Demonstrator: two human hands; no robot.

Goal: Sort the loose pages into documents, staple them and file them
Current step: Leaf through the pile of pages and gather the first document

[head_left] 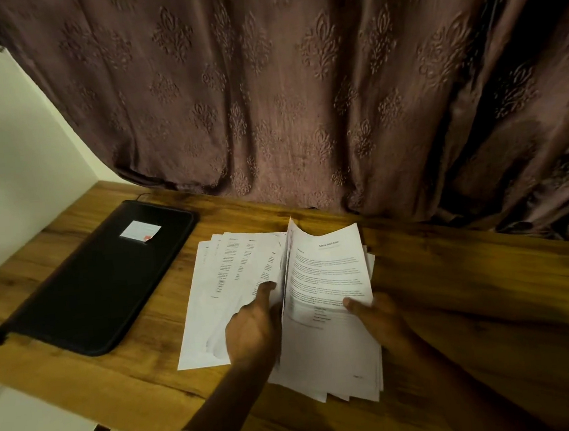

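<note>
My left hand thumb-down on the fanned pages — fingers hidden, grip unclear, my right hand pinching a lifted sheet, thumb on top, folder at left
</note>
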